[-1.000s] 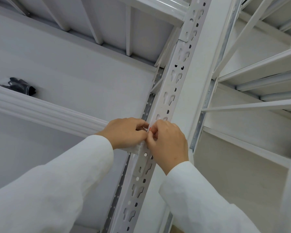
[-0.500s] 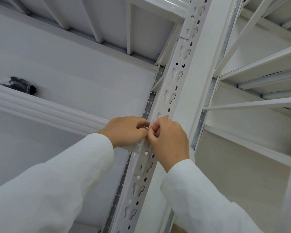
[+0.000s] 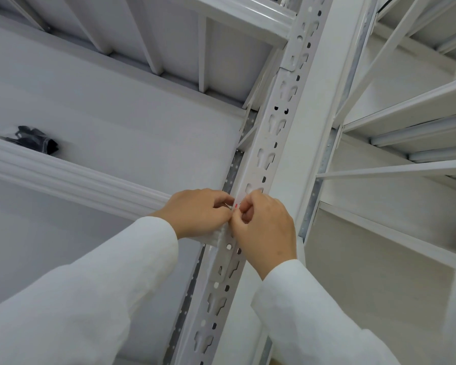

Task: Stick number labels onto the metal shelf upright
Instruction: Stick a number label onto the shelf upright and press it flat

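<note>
Head view, white slotted upright (image 3: 267, 154), left hand (image 3: 198, 212) and right hand (image 3: 266, 227) pinching small red-marked label (image 3: 236, 206)

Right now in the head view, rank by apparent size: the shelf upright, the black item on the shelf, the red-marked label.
1. shelf upright, largest
2. black item
3. red-marked label, mostly hidden between the left hand and right hand

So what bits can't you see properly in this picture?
Head view only:
- The label: just a red speck shows; the fingers of both hands cover it, so its number is unreadable.
- The upright behind the hands: hidden.
- The dark thing on the left shelf: too small and blurry to name.
</note>
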